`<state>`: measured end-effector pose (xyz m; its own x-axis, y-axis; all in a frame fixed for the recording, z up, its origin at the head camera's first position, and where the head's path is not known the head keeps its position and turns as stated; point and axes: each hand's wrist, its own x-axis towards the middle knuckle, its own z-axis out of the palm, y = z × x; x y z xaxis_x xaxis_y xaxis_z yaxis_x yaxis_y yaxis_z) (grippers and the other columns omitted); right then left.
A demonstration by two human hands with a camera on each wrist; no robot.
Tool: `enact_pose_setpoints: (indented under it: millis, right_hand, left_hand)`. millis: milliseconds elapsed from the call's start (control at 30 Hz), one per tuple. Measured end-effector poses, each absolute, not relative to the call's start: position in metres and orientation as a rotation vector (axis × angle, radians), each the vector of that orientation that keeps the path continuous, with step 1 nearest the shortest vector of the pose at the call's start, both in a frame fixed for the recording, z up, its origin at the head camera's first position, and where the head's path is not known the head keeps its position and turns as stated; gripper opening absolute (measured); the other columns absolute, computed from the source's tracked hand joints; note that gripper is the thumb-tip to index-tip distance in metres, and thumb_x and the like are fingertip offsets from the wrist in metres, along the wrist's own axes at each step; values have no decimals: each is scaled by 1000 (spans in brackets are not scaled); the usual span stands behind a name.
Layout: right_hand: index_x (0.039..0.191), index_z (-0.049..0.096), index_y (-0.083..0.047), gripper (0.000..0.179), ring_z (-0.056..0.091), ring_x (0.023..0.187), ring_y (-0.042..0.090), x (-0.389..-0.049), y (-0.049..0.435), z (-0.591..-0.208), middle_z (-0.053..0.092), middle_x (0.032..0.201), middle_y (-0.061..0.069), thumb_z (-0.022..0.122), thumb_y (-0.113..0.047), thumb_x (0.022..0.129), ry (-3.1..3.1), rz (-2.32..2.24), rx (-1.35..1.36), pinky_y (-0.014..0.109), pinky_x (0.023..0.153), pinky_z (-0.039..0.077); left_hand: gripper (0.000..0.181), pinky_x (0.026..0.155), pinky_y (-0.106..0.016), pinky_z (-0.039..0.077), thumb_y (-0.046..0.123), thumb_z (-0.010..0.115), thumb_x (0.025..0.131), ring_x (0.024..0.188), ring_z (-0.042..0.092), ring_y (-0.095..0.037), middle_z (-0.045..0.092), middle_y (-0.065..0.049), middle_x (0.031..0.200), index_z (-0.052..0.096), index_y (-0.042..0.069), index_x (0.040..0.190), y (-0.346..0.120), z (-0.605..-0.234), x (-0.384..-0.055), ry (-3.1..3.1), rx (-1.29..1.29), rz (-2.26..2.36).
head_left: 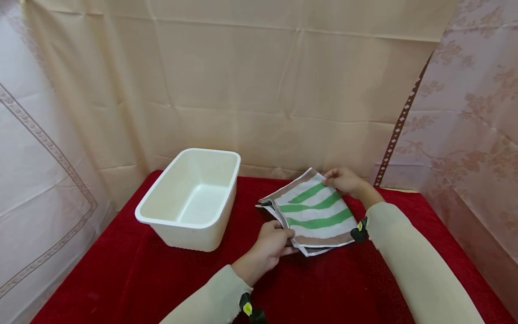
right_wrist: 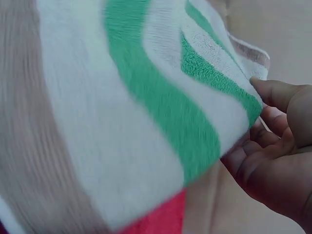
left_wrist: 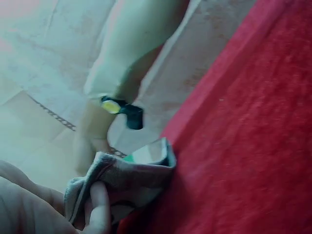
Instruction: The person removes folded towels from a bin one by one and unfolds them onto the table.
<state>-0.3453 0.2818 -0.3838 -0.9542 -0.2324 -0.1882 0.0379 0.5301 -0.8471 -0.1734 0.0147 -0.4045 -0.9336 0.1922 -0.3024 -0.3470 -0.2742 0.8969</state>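
A folded towel point(head_left: 315, 211) with green, white and brown stripes is held between both hands above the red cloth. My left hand point(head_left: 270, 245) pinches its near left edge, thumb on top and fingers beneath. At the far right edge, my right hand point(head_left: 346, 181) pinches the towel between thumb and fingers. In the right wrist view the striped face of the towel point(right_wrist: 141, 112) fills much of the picture, and the thumb of the right hand point(right_wrist: 278, 146) presses its edge. The left wrist view shows the towel's folded layers point(left_wrist: 131, 180) by the left fingers.
A white plastic basin point(head_left: 186, 225) stands to the left of the towel, with nothing seen inside. Red cloth point(head_left: 133, 279) covers the table. Beige curtain point(head_left: 259, 81) hangs behind, and patterned drapes point(head_left: 477, 112) flank the sides.
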Motion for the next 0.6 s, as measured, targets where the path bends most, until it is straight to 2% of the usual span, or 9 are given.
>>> enact_pose_setpoints:
  millis: [200, 300, 433, 600]
  right_hand:
    - [126, 51, 9, 31, 62, 86, 14, -333, 290, -368, 61, 104, 8, 59, -11, 104, 2418, -1502, -97, 33, 73, 59]
    - [124, 49, 7, 28, 63, 82, 11, -328, 295, -366, 62, 97, 3, 57, -11, 104, 2356, -1592, -48, 32, 74, 60]
    - [117, 50, 1, 18, 60, 74, 8, -318, 298, -364, 62, 86, -4, 57, -9, 104, 2264, -1694, 39, 29, 71, 58]
    - [113, 51, -2, 14, 61, 73, 6, -308, 294, -373, 63, 84, -5, 58, -9, 103, 2203, -1759, 117, 28, 71, 57]
  left_hand:
    - [32, 77, -40, 61, -4, 55, 96, 84, 69, -19, 69, -16, 100, 54, -12, 126, -6, -391, -184, 1707, -180, 2260]
    - [35, 77, -39, 62, -3, 54, 96, 82, 68, -17, 67, -14, 99, 53, -12, 130, -18, -388, -191, 1718, -189, 2258]
    - [36, 70, -32, 60, -2, 53, 96, 79, 66, -15, 65, -11, 96, 54, -11, 131, -30, -384, -198, 1687, -204, 2280]
    - [36, 61, -25, 56, 0, 53, 94, 72, 64, -13, 65, -9, 91, 57, -11, 128, -37, -388, -202, 1718, -244, 2268]
